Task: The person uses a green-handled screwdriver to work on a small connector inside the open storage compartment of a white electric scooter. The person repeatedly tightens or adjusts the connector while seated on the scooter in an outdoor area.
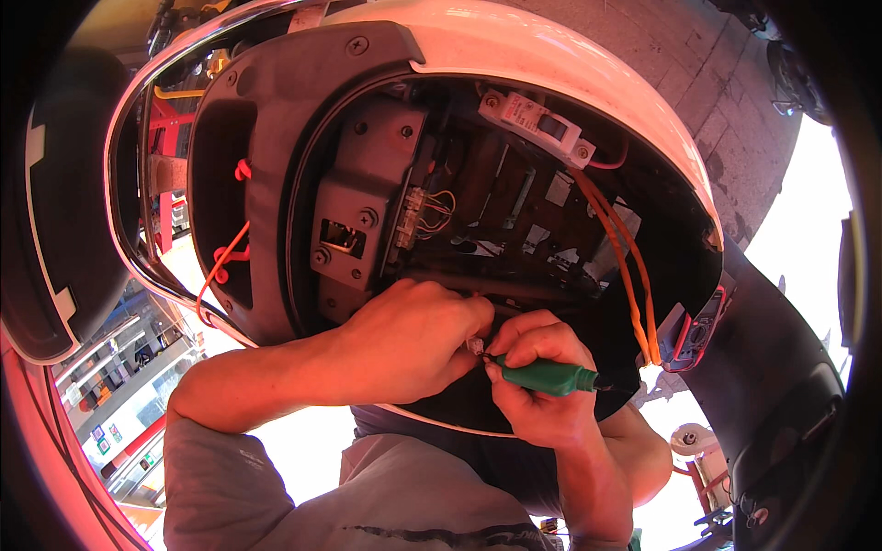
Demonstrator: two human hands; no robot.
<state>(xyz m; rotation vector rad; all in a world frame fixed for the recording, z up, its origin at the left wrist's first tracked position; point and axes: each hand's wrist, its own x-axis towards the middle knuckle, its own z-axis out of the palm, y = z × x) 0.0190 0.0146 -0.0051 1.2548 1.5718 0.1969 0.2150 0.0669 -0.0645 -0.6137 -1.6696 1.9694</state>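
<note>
Left hand of mine [418,331] has the thumb and finger pressed together, and between their tips it pinches a small pale piece [475,346], whose exact kind I cannot tell. With my right hand [551,345] I grip a green tool [542,376], the fingers curled around its handle. Its long axis runs across the view, from right to left and slightly upward, so the front end points to the pale piece, just beside it; whether they touch, I cannot tell. The piece lies to the left of my right hand, within the opening of the white body shell [588,69].
</note>
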